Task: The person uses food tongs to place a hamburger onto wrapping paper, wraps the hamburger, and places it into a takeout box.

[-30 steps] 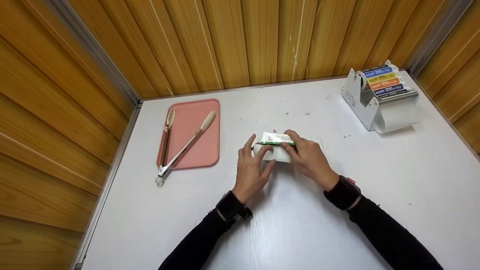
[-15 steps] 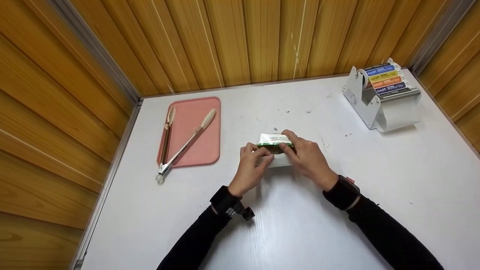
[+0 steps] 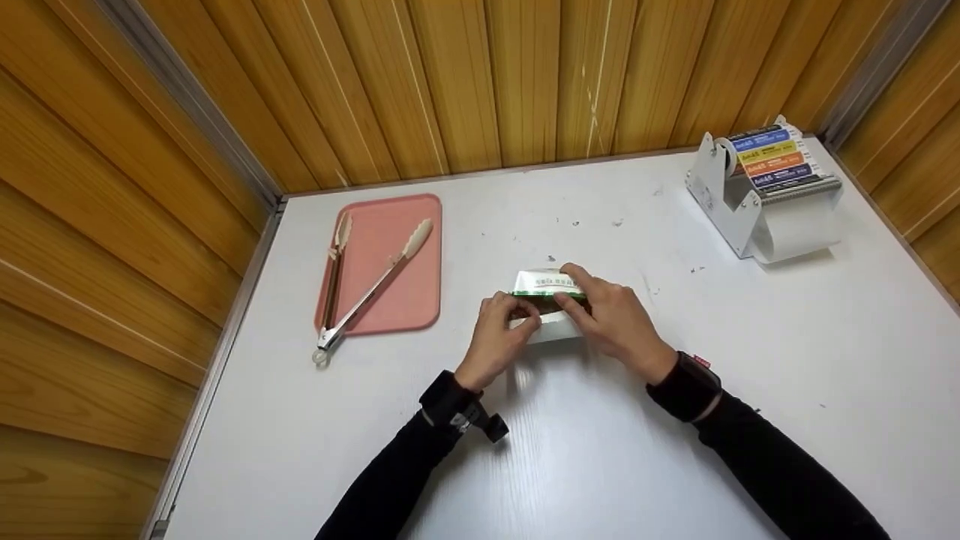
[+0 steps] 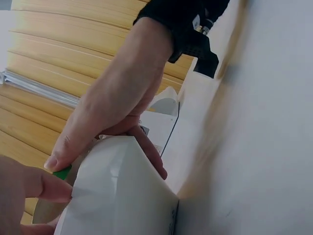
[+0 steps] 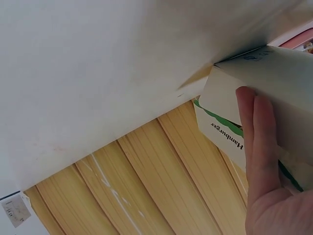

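Observation:
A white paper hamburger box with green trim sits on the table in front of me, its printed lid tilted up from the base and a dark gap between them. My left hand pinches the box's near left rim between thumb and forefinger. On the other side my right hand grips the box, thumb at the lid's edge and the other fingers along the right side. In the right wrist view, the word "Hamburger" shows on the lid. The inside of the box is mostly hidden.
Metal tongs with pale tips lie spread across a pink tray at the left. A label dispenser with coloured rolls stands at the back right. Wooden panels close off the back and sides of the white table.
My left fingers have gone from spread over the box's front to pinching its near left rim. The gap under the lid has widened. My right hand has barely shifted.

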The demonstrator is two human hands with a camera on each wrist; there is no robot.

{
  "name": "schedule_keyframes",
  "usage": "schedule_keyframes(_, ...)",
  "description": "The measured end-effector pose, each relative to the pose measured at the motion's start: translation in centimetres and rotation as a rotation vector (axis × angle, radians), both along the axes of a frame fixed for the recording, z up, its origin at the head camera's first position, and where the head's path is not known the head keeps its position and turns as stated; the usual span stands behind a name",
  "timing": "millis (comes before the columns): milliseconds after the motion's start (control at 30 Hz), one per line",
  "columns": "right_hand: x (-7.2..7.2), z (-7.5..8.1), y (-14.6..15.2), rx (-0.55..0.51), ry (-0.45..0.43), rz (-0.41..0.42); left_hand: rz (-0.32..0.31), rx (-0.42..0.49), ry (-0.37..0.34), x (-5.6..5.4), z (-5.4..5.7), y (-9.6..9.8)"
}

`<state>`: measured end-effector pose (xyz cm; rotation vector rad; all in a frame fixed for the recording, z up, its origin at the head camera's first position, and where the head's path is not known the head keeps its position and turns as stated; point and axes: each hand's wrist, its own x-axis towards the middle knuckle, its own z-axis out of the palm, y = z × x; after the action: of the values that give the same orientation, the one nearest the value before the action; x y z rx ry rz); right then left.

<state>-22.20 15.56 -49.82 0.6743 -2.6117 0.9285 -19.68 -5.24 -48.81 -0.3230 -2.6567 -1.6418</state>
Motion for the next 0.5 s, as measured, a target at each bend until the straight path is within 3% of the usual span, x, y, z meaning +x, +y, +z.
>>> schedule_keyframes(233,-0.2,0.0,0.4,0.0,0.015,-0.003,0.049,0.126,0.129,-0.2,-0.8,-0.4)
schedule_keyframes(400,-0.5,-0.2,0.5,-0.046,0.013,-0.012,0.131,0.307,0.147,-0.4,-1.7,-0.6)
schedule_keyframes(500,-0.7,-0.4,0.7,-0.03,0.044,-0.01,0.167,0.361,0.156,-0.7,-2.2,-0.2)
